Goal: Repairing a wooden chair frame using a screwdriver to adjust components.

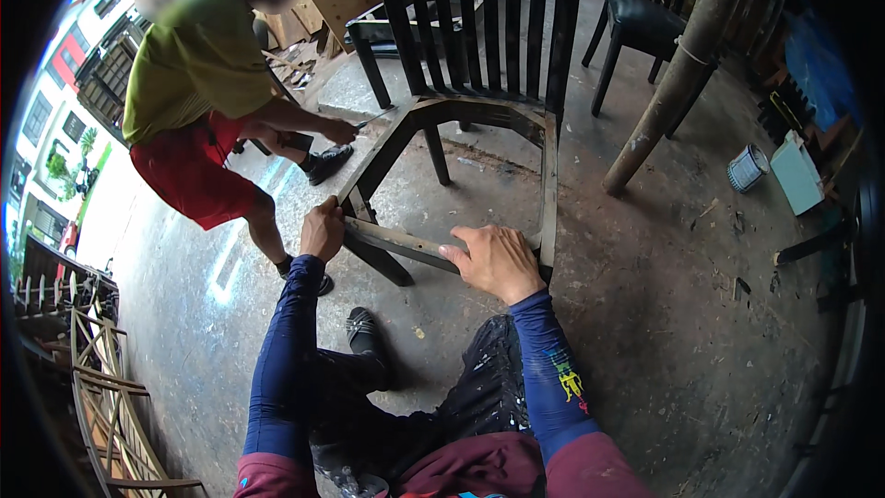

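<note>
Chair backrest (513,18) partly beyond frame

The left forearm (290,341) and the right forearm (553,373) reached forward, well apart. The left hand (323,230) was curled with bent fingers; the right hand (501,263) was turned palm down, its thumb (454,255) pointing to the left.

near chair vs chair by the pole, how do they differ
The near chair has an open seat frame; the far chair has a filled black seat. The left hand and right hand touch the near chair; the far chair stands untouched. Both have dark slatted backs.
</note>
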The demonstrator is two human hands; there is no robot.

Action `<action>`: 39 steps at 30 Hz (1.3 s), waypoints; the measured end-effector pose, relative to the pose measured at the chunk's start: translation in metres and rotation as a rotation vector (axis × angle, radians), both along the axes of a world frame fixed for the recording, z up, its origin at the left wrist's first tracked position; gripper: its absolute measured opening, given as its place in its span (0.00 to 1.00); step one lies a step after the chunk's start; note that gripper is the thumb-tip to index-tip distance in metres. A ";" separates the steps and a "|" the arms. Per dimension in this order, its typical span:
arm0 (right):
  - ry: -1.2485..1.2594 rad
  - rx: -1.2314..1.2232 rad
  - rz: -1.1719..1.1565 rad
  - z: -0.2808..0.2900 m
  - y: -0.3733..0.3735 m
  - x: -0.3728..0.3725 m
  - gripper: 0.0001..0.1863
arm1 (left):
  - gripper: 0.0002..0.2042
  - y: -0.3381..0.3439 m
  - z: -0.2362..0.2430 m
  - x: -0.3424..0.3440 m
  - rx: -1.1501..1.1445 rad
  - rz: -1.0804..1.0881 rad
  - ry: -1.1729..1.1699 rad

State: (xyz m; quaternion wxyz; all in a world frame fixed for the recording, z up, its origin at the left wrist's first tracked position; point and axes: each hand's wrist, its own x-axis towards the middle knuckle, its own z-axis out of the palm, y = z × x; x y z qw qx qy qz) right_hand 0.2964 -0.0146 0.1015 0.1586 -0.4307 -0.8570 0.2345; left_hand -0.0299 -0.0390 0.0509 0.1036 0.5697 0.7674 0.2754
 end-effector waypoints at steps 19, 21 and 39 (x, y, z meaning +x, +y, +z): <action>-0.307 0.099 0.206 0.016 -0.022 0.018 0.17 | 0.18 -0.009 -0.001 0.008 -0.141 0.180 -0.139; -0.332 0.075 0.210 0.023 -0.025 0.038 0.15 | 0.18 -0.019 0.004 0.019 -0.175 0.105 -0.091; -0.591 0.205 0.016 0.033 -0.019 0.176 0.16 | 0.16 -0.086 0.064 0.162 -0.311 -0.838 0.019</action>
